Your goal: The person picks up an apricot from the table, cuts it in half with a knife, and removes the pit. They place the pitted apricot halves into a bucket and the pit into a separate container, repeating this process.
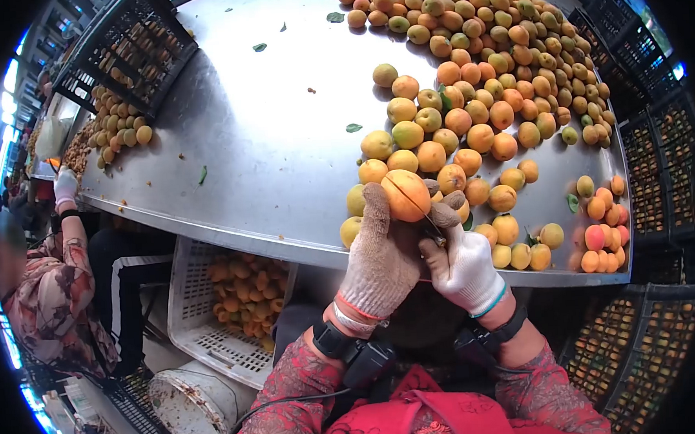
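Observation:
My left hand [380, 261], in a knitted glove soiled at the fingers, holds an orange apricot [406, 194] above the table's front edge. A dark, thin line runs across the fruit from its upper left to its lower right. In my right hand [468, 264], also gloved, is a small knife [436, 233]; its handle is mostly hidden by the fingers and its tip is close to the apricot. Just beyond both hands lies a big heap of apricots [502, 114] in yellow, green and orange.
The metal table [264, 127] carries a black crate [123, 52] tipped at the far left and a small apricot group [600, 235] at the right. Below the edge are a white crate [221, 345] of apricot pieces and a white bucket [191, 406]. A co-worker [57, 295] sits left. Black crates [663, 169] stand right.

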Action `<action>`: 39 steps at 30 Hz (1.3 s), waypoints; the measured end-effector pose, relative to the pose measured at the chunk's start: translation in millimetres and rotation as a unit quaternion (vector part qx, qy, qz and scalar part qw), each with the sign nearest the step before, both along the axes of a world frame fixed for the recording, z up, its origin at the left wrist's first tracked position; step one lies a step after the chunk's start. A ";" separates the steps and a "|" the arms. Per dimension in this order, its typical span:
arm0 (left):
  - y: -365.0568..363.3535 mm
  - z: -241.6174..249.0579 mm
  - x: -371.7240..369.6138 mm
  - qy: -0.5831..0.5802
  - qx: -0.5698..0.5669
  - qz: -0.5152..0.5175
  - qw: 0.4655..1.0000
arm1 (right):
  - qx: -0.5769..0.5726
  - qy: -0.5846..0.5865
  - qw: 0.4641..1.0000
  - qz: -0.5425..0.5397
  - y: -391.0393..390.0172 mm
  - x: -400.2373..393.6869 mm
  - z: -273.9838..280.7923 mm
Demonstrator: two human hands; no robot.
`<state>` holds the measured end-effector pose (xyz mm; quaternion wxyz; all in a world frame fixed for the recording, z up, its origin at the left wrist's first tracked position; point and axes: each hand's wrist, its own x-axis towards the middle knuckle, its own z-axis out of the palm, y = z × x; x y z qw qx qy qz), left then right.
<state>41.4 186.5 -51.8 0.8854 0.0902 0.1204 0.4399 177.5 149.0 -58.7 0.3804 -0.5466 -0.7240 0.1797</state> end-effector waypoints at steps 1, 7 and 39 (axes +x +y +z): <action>0.8 0.5 1.6 0.006 -0.003 -0.001 1.000 | 0.000 0.000 1.000 0.001 -0.7 1.5 -0.2; 6.5 -16.1 -7.4 0.018 -0.030 0.027 0.999 | -0.045 -0.039 0.998 0.005 -0.9 2.7 0.9; 3.1 0.9 -3.8 0.276 0.170 0.154 0.933 | -0.015 0.022 1.000 -0.014 0.8 -3.7 2.2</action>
